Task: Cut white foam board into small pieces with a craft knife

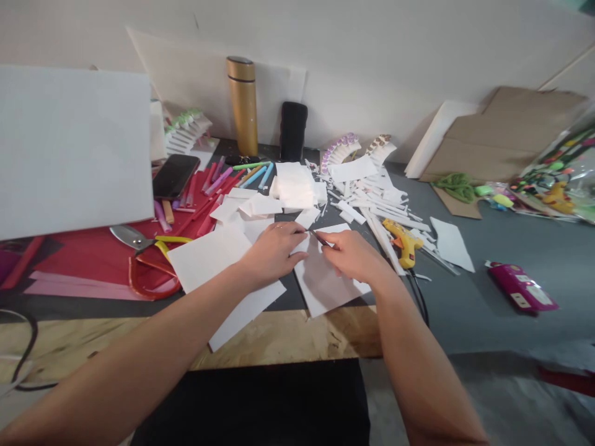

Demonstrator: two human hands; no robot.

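Observation:
My left hand [279,251] rests on a small white piece [299,244], its thumb and bent fingers pressing around it. My right hand [351,254] is closed on a slim dark pen-like tool [318,237], whose tip points at the left fingertips; whether it is a pen or a craft knife I cannot tell. Beneath both hands lies a white sheet [320,291] near the table's front edge. Another white sheet [209,257] lies under my left wrist. Just beyond the fingers are a stack of white pieces [295,186] and loose white cut-offs [251,205].
A yellow glue gun [404,243] with its cord lies right of my right hand, beside white strips [379,198]. Scissors [155,263] lie left on red sheets [88,254]. A gold flask [242,108] and black phone-like object [293,131] stand behind. A magenta packet [523,286] lies right.

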